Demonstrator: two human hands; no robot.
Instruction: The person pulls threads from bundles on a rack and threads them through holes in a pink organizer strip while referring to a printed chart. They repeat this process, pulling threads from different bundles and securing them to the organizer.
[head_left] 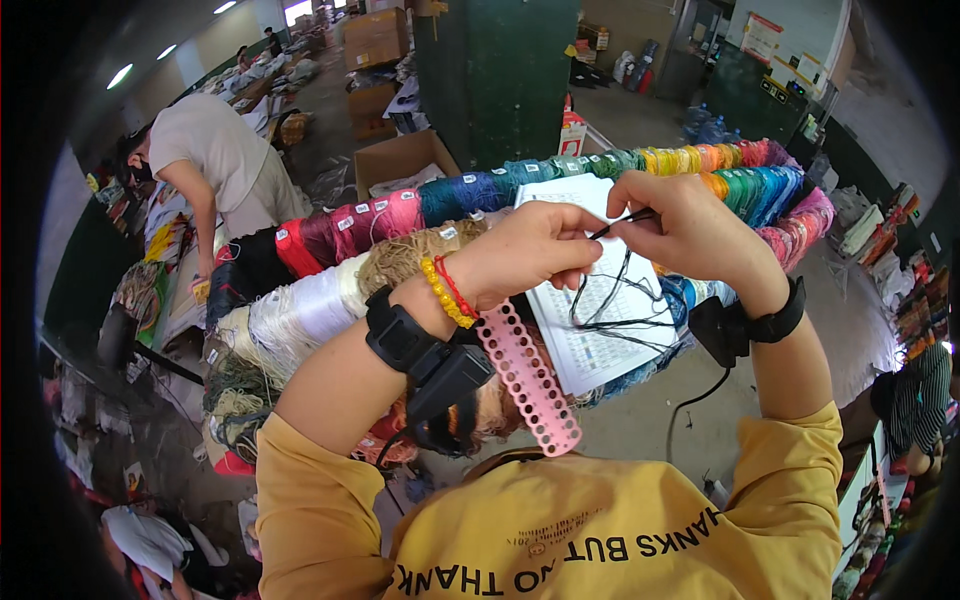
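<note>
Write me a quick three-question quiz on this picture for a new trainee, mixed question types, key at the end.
1. True or false: the fingers of the left hand and of the right hand are both at the black thread.

2. Choose one. The strip with holes, below the left hand, is:
A) green
B) pink
C) white

3. Fill in the blank: the yellow bead bracelet is worn on the ____ wrist.

Key:
1. True
2. B
3. left
</note>
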